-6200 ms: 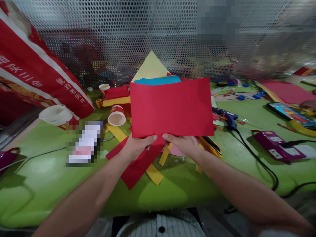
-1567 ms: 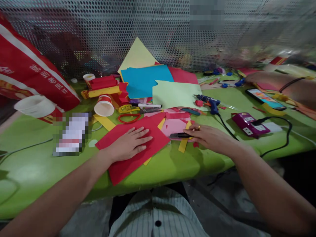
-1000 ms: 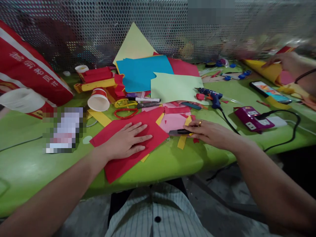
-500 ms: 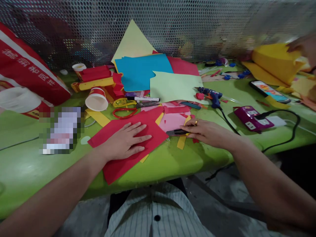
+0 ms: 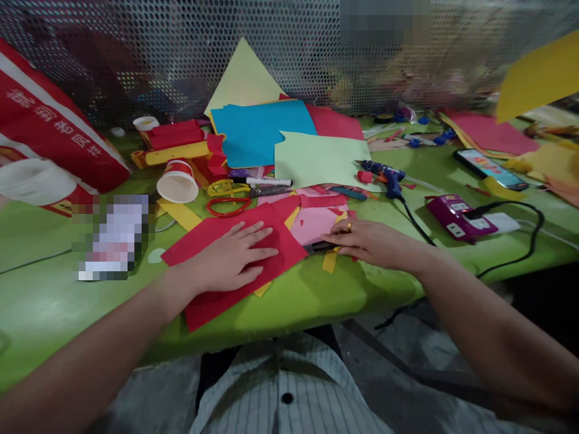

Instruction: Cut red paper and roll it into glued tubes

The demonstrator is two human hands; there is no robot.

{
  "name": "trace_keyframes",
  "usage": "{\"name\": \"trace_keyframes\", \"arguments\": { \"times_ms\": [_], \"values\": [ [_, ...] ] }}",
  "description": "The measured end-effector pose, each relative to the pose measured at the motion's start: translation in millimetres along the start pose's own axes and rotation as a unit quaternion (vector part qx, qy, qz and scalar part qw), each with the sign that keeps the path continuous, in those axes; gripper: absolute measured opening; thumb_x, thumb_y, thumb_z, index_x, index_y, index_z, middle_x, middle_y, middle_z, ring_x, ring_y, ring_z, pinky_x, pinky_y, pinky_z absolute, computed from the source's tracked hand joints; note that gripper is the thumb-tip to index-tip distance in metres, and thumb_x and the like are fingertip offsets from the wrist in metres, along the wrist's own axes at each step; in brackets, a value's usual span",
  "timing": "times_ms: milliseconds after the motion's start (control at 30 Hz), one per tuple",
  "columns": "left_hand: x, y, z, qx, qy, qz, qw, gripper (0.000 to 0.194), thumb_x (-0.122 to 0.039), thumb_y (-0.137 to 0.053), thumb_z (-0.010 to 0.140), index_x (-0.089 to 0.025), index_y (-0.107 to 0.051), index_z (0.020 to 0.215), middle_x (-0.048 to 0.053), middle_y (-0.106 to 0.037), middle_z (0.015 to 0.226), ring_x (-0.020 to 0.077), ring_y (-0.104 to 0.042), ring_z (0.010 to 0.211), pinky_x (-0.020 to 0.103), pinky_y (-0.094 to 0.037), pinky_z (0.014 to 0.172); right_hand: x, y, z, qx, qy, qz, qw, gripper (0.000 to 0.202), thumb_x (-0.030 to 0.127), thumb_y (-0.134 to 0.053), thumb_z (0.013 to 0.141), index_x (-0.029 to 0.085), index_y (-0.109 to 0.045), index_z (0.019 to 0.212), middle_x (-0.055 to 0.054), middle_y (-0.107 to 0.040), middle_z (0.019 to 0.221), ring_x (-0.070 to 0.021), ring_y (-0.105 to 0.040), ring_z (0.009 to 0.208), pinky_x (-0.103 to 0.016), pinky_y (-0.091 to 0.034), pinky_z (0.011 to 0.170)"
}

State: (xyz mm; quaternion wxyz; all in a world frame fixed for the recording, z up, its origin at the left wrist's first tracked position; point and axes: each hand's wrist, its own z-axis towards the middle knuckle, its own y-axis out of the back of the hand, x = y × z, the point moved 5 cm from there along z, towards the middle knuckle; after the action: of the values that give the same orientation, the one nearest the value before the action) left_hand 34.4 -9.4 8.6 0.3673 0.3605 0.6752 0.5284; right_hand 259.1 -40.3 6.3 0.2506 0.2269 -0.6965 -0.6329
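My left hand lies flat on a sheet of red paper, fingers spread, pressing it against the table. A yellow strip pokes out from beneath the sheet. At the sheet's right corner, my right hand has its fingers closed over a slim black tool; its kind is hard to make out, as the fingers cover part of it. Pink paper and red and yellow scraps lie just behind that hand. Red-handled scissors rest behind the red sheet.
Blue and pale green paper lie at the back. To the right are a glue gun, a purple power strip with cords and a phone. Paper cups and a red bag stand left. A yellow sheet hangs at far right.
My right hand has shifted slightly left over the black tool. My left hand stays on the red paper. At far right, the yellow sheet has risen off the table, uncovering red paper.
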Motion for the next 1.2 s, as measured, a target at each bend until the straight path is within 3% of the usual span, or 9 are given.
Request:
{"name": "trace_keyframes", "arguments": {
  "times_ms": [100,333,1200],
  "values": [
    [-9,-4.1,5,0.002,-0.009,-0.011,1.000,0.042,-0.035,-0.034,0.092,-0.027,-0.048,0.130,0.002,-0.031,0.148,0.0214,-0.022,0.138,0.042,-0.018,0.111,8,-2,1,-0.008,0.011,-0.002,1.000,0.036,0.022,-0.042,0.089,0.023,-0.057,0.122,-0.010,-0.063,0.111,-0.0211,-0.059,0.097,-0.036,-0.050,0.079],
    [-12,-23.2,10,0.011,0.001,-0.014,1.000,0.044,-0.038,-0.023,0.095,-0.033,-0.034,0.138,0.001,-0.024,0.150,0.0227,-0.016,0.139,0.049,-0.012,0.110,22,-5,2,-0.040,0.019,-0.015,0.999,0.036,0.020,-0.043,0.089,0.020,-0.057,0.121,-0.011,-0.063,0.108,-0.0208,-0.058,0.098,-0.036,-0.050,0.081],
    [-11,-22.5,9,0.005,0.012,-0.036,0.999,0.045,-0.042,-0.020,0.095,-0.035,-0.033,0.137,0.000,-0.029,0.149,0.0217,-0.017,0.139,0.052,-0.007,0.109,40,-6,-2,-0.053,-0.005,-0.043,0.998,0.035,0.014,-0.044,0.085,0.017,-0.059,0.117,-0.013,-0.064,0.101,-0.0216,-0.060,0.091,-0.036,-0.053,0.074]
  ]
}}
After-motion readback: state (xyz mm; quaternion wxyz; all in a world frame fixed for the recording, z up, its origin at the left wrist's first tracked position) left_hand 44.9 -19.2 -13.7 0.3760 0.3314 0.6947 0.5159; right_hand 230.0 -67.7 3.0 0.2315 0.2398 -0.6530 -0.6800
